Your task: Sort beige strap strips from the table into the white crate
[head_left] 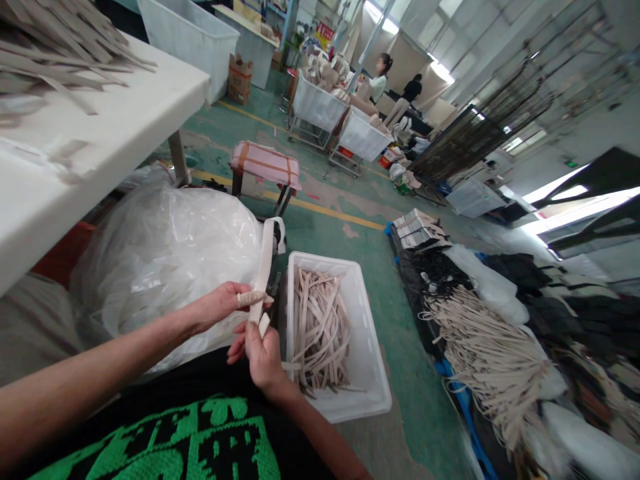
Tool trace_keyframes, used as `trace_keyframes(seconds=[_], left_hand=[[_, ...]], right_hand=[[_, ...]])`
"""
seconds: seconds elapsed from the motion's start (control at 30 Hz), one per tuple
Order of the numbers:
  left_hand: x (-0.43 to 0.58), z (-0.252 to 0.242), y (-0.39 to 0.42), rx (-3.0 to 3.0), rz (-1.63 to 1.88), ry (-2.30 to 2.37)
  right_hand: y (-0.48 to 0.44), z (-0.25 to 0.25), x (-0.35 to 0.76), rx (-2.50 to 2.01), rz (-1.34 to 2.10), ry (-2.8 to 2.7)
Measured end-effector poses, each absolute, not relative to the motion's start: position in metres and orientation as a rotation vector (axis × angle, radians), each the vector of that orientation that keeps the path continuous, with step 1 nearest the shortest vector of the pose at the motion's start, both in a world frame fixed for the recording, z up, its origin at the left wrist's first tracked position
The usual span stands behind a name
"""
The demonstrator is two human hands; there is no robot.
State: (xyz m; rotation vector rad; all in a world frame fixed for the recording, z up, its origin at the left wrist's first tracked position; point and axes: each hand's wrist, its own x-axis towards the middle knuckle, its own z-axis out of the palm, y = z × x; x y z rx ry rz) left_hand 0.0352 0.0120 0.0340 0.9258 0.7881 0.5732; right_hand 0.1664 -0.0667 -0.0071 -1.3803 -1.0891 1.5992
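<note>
A pale beige fabric strap (265,257) runs upward from my hands, its far end near a white loop. My left hand (231,303) pinches it from the left, with a light wrap around one finger. Just below, my right hand (263,350) is closed on the lower part of the same strap, where a short end sticks out by the thumb. To the right of my hands stands a white plastic bin (367,347) holding a tangled heap of beige straps (323,327).
A white table (175,87) with piled strips is at the left, above a large clear plastic bag (185,240). A pink-topped stool (265,163) stands ahead. Bundled straps (490,360) lie at the right. Two people are farther back near wheeled white bins (320,107).
</note>
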Motion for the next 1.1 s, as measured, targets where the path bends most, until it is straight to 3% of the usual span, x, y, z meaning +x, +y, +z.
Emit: trace_keyframes(seconds=[0.13,0.3,0.47,0.67,0.83,1.1], left_hand=[[0.035,0.033,0.009,0.920,0.525,0.753],[0.028,0.033,0.015,0.933,0.627,0.921],[0.028,0.024,0.008,0.925,0.480,0.743],[0.021,0.031,0.019,0.946,0.651,0.978],[0.023,0.025,0.009,0.982,0.458,0.760],[0.013,0.025,0.015,0.993,0.492,0.856]], right_hand=[[-0.061,-0.014,0.165,-1.366,1.520,-1.071],[-0.069,-0.024,0.162,-1.296,1.750,-1.145],[-0.058,-0.016,0.164,-1.354,1.626,-1.083],[-0.069,-0.026,0.159,-1.338,1.796,-1.211],[-0.058,-0.013,0.161,-1.347,1.669,-1.169],[-0.074,-0.023,0.161,-1.297,1.641,-1.425]])
